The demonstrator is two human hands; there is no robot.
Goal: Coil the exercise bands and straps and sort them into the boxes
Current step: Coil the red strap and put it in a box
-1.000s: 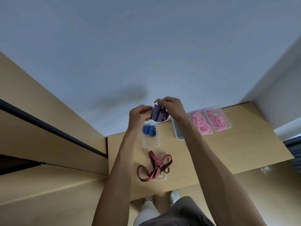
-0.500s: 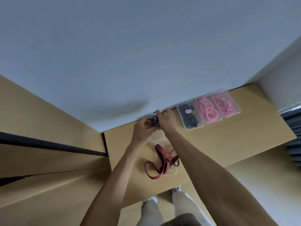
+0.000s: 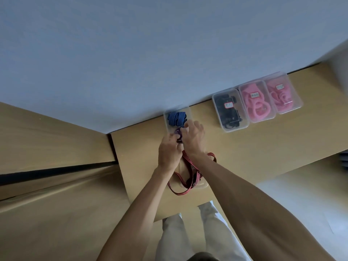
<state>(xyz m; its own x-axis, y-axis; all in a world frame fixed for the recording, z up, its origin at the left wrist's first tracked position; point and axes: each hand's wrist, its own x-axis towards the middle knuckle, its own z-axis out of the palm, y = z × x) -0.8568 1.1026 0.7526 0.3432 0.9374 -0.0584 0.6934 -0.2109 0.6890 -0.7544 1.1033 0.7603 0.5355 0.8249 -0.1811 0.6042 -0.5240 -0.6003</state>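
Pale wall backed the wooden counter [image 3: 244,147]. At its twelve o'clock edge an open clear box [image 3: 169,127] held a blue striped strap [image 3: 176,118]. Both hands, left hand [image 3: 168,151] and right hand [image 3: 193,137], fingers curled, pinched a purple coiled strap [image 3: 178,132] over that box. Advisably, the coil would be kept compressed until seated. A red strap [image 3: 188,178] lay uncoiled at six o'clock.

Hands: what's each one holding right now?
Left hand: pinching the purple strap over the open box.
Right hand: gripping the same strap.
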